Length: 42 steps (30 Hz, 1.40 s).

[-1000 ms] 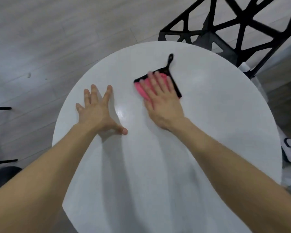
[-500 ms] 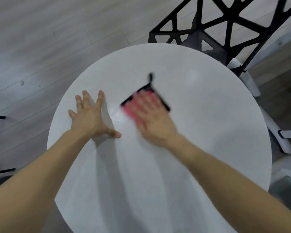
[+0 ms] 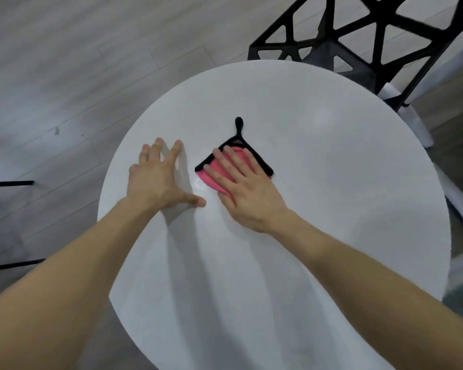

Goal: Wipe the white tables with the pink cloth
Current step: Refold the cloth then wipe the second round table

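Pink cloth [image 3: 216,174], black-edged with a loop at its far corner, lies near table [image 3: 332,196] centre, pinned flat under right hand [image 3: 247,192], fingers straight. Left hand [image 3: 159,180] splayed flat on tabletop just beside it.

Legible text, whole view: none.
Pink cloth [image 3: 213,179]: no label or lettering readable.
White table [image 3: 332,209]: no print, number or sign readable.
Black chair [image 3: 329,52]: no brand mark readable.
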Available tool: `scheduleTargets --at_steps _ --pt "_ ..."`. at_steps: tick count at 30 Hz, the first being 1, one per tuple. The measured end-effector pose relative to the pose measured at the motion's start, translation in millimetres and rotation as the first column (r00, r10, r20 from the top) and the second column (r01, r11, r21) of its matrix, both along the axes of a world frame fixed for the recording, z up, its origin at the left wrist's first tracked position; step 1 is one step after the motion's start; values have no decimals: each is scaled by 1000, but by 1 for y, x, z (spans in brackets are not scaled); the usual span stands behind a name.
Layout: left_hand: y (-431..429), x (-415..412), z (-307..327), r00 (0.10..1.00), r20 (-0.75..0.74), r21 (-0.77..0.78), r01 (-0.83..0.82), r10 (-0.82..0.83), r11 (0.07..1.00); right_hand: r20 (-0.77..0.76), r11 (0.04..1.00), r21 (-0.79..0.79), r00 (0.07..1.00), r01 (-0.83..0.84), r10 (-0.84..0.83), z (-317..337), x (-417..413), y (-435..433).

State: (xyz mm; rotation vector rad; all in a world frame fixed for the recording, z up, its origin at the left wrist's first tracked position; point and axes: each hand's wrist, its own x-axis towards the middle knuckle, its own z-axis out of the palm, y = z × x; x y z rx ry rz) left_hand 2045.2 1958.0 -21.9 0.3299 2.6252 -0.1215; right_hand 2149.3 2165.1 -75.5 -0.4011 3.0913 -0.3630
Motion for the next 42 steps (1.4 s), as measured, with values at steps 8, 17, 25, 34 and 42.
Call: scheduleTargets --at_steps 8,17,25,34,42 --pt "-58 58 -11 880 -316 602 -102 354 792 8 1000 7 1000 -20 20 -1 8 1" --pt "-171 116 -23 539 369 479 -809 758 341 2 963 52 965 263 -264 -3 9 -53" --pt "-210 159 -44 430 669 560 -828 606 -31 59 929 -19 928 -368 369 -4 115 -193" --pt "-193 166 -54 451 615 582 -813 647 13 42 972 30 971 -235 234 0 -20 -137" --pt "-203 173 -61 419 644 555 -832 640 -13 44 990 71 991 122 -125 -5 -101 -146"
